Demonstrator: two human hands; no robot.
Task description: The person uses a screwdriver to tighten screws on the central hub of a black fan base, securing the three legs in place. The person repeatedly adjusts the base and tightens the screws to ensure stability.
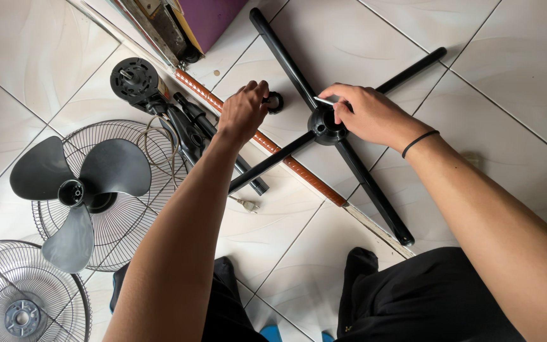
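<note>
**Fan parts spread over a tiled floor, both hands at the cross-shaped base**

At the lower left of the tiled floor (26, 57) lies a wire fan guard (23, 297) with a round hub plate. Just above it a second wire guard (128, 190) lies flat, and a dark grey three-blade fan propeller (80, 183) rests on top of it. Beyond them, towards the far left, the black fan motor housing (135, 81) lies on its side with its neck and a loop of cord beside it. A long strip wrapped in reddish-brown (286, 161) runs diagonally across the floor under the arms.

The left hand (243, 111) is curled with its fingertips at a small black ring nut (275, 102). Whether it has truly closed on the nut cannot be told.

The black cross-shaped fan base (343, 120) lies flat in the middle right of the floor, its four tube legs reaching out from a round central hub (324, 125). The right hand (368, 114), a black band on its wrist, is pinched on a thin silvery rod or tool (324, 101) right at the hub.

The base looks stiff and fairly heavy, hard and smooth. The hub or a leg close to it would probably be the steadiest place to hold. The ring nut is small, light and likely to roll.
</note>
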